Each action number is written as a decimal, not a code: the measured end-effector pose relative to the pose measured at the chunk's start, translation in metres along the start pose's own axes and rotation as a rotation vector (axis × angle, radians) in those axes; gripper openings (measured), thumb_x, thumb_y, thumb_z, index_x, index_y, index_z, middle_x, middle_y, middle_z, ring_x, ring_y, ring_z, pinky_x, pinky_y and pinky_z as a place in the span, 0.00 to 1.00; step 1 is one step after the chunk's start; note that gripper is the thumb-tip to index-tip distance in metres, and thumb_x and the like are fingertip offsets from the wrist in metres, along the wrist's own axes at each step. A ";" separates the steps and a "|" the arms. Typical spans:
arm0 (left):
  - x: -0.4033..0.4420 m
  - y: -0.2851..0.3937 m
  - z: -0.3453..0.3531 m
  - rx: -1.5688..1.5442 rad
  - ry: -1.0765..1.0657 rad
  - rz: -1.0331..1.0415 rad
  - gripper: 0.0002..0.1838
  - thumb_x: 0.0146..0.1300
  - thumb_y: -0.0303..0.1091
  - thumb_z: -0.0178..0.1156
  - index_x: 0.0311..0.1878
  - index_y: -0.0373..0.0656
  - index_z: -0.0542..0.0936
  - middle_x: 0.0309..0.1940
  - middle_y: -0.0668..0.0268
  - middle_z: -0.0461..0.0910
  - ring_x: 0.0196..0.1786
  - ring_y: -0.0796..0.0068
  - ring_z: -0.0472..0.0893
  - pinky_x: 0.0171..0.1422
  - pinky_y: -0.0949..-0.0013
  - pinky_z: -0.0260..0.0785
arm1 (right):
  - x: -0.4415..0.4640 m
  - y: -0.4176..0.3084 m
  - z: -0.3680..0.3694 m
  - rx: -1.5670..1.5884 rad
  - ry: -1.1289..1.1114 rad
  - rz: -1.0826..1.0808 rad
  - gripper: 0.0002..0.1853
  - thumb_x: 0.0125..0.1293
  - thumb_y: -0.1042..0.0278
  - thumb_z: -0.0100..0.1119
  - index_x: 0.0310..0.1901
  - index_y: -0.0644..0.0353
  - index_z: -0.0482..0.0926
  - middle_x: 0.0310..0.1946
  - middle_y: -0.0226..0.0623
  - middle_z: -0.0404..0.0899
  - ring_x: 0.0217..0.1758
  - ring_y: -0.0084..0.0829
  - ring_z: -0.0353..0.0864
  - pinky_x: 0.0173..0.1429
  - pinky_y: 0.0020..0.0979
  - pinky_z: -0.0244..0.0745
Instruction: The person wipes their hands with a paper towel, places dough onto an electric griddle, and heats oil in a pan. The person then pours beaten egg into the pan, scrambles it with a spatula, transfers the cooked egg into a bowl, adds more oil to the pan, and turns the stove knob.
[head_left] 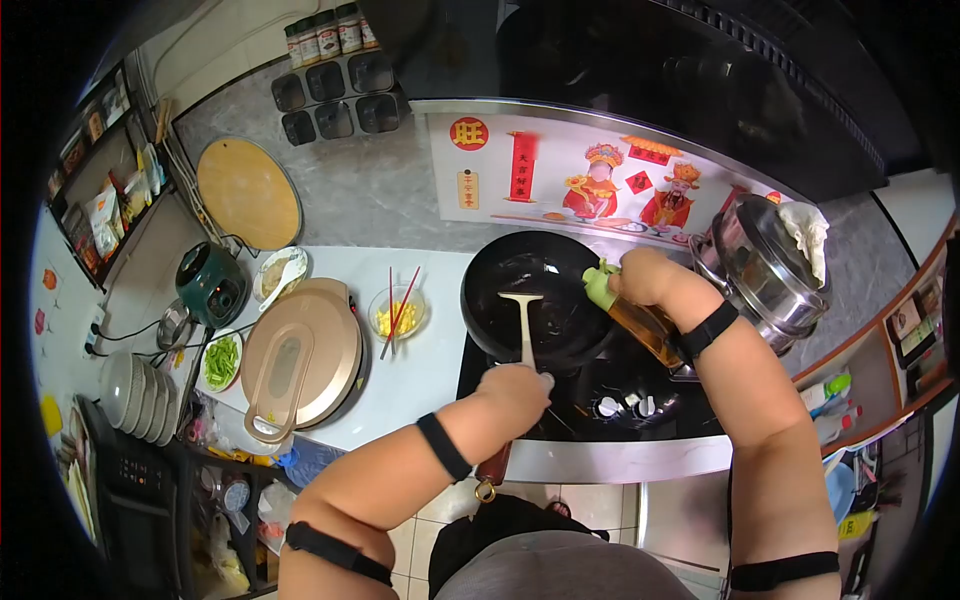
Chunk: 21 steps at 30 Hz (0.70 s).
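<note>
My left hand [512, 396] is closed around the handle of a pale spatula [525, 325], whose flat head rests in or just over a black wok [485, 275]. My right hand [652, 276] grips an oil bottle [645, 330] with a green top and amber liquid inside. The bottle is tilted, its green spout at the wok's right rim. Whether oil is flowing out cannot be made out. Below my left hand, a brown handle with a brass ring [485, 491] sticks out toward me.
Right of the wok stands a steel steamer pot [757, 265] with a cloth on its lid. To the left are a glass bowl [400, 313] of yellow food with red chopsticks, a beige electric pan [305, 350] and a plate of chopped greens [222, 360]. A range hood [640, 70] hangs above.
</note>
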<state>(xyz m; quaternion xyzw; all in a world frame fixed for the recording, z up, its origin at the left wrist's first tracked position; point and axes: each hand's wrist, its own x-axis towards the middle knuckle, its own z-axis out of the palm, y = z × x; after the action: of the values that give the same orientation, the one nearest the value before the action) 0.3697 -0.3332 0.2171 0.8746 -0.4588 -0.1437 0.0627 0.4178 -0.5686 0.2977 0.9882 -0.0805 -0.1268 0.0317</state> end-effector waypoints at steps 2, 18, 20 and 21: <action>-0.016 -0.011 -0.004 -0.067 0.169 -0.026 0.11 0.62 0.38 0.53 0.40 0.41 0.76 0.32 0.52 0.78 0.37 0.52 0.79 0.42 0.55 0.72 | -0.006 -0.007 -0.005 0.029 -0.018 -0.035 0.24 0.58 0.51 0.52 0.37 0.70 0.80 0.38 0.57 0.79 0.44 0.50 0.79 0.51 0.41 0.72; -0.107 -0.038 -0.027 -0.097 0.285 -0.297 0.18 0.61 0.30 0.47 0.54 0.37 0.72 0.30 0.51 0.79 0.32 0.53 0.79 0.38 0.57 0.72 | 0.028 -0.020 -0.021 -0.083 0.006 -0.051 0.24 0.58 0.51 0.52 0.36 0.69 0.81 0.38 0.56 0.79 0.43 0.48 0.80 0.50 0.41 0.73; -0.114 -0.037 -0.027 -0.075 0.329 -0.271 0.18 0.62 0.31 0.47 0.54 0.35 0.72 0.30 0.51 0.79 0.30 0.53 0.79 0.36 0.56 0.72 | 0.021 -0.025 -0.020 -0.055 -0.016 -0.009 0.23 0.58 0.51 0.52 0.36 0.68 0.81 0.37 0.55 0.80 0.43 0.47 0.80 0.49 0.41 0.73; -0.117 -0.035 -0.027 -0.093 0.348 -0.280 0.18 0.62 0.30 0.48 0.54 0.36 0.72 0.30 0.51 0.79 0.31 0.52 0.79 0.37 0.56 0.72 | 0.020 -0.028 -0.020 -0.056 -0.015 -0.007 0.23 0.58 0.51 0.52 0.36 0.68 0.81 0.37 0.55 0.80 0.43 0.47 0.80 0.49 0.41 0.73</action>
<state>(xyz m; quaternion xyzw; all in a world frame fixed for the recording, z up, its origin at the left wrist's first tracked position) 0.3426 -0.2173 0.2568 0.9375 -0.3082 -0.0188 0.1607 0.4465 -0.5433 0.3097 0.9861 -0.0739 -0.1365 0.0584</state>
